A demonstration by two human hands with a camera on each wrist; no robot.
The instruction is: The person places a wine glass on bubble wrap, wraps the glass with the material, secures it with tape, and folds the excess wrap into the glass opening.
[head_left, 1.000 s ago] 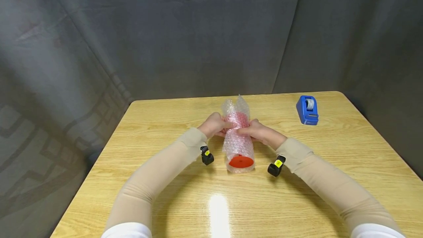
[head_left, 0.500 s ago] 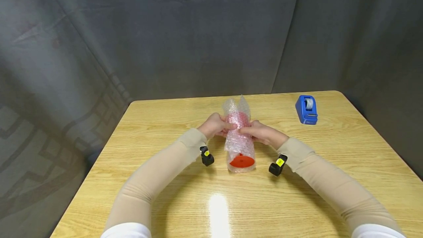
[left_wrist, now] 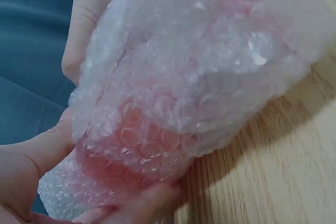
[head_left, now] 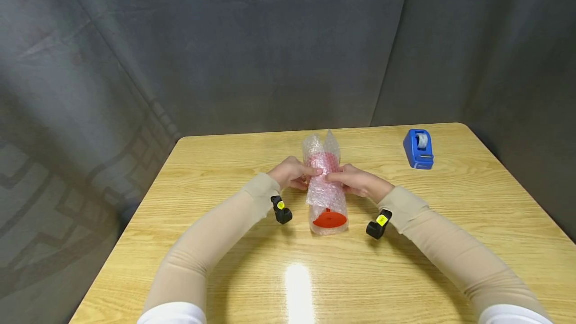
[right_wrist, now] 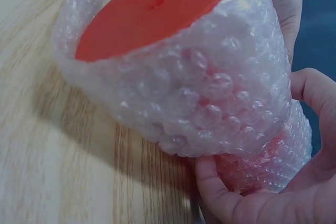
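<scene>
A red object with a flat round end (head_left: pixel 330 220) lies on the table, wrapped in clear bubble wrap (head_left: pixel 325 193); its exact kind is hidden by the wrap. My left hand (head_left: pixel 292 173) grips the bundle from the left, thumb on top and fingers along its side. From the right, my right hand (head_left: pixel 357 181) holds it the same way, with both thumbs nearly meeting on top. The red disc (right_wrist: pixel 157 14) shows at the near end in the right wrist view. Loose flaps of wrap stick up at the far end. In the left wrist view, bubble wrap (left_wrist: pixel 157 103) covers the red body.
A blue tape dispenser (head_left: pixel 418 150) with a roll of clear tape stands toward the back right of the wooden table (head_left: pixel 234 274). Grey curtains (head_left: pixel 279 54) hang behind the table and along its sides.
The left hand's fingers have shifted slightly on the bundle's left side. The bundle and right hand have moved very slightly to the right.
</scene>
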